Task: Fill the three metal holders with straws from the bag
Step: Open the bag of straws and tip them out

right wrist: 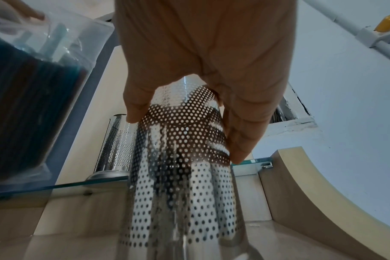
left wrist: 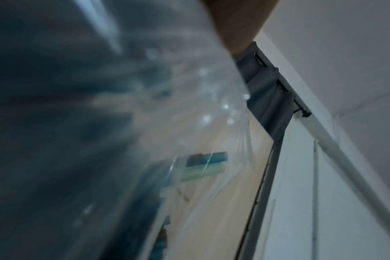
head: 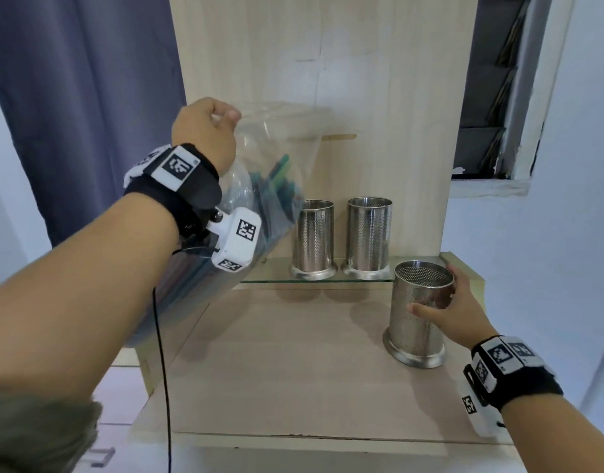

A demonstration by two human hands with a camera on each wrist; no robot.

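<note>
On the wooden counter (head: 276,370), right hand (head: 454,308) fingers wrap a holder (head: 417,315); left hand (head: 205,131) pinches the bag (head: 259,186).

Glass shelf (head: 314,280) with 2 perforated metal holders (head: 313,240) side by side; third holder (head: 417,319) on wooden surface (head: 293,363) below.

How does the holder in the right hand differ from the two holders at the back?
The near holder stands on the wooden surface; the back two holders stand side by side on the glass shelf. The right hand grips the near one; nothing touches the back two. All are perforated metal, upright, with no straws showing.
</note>
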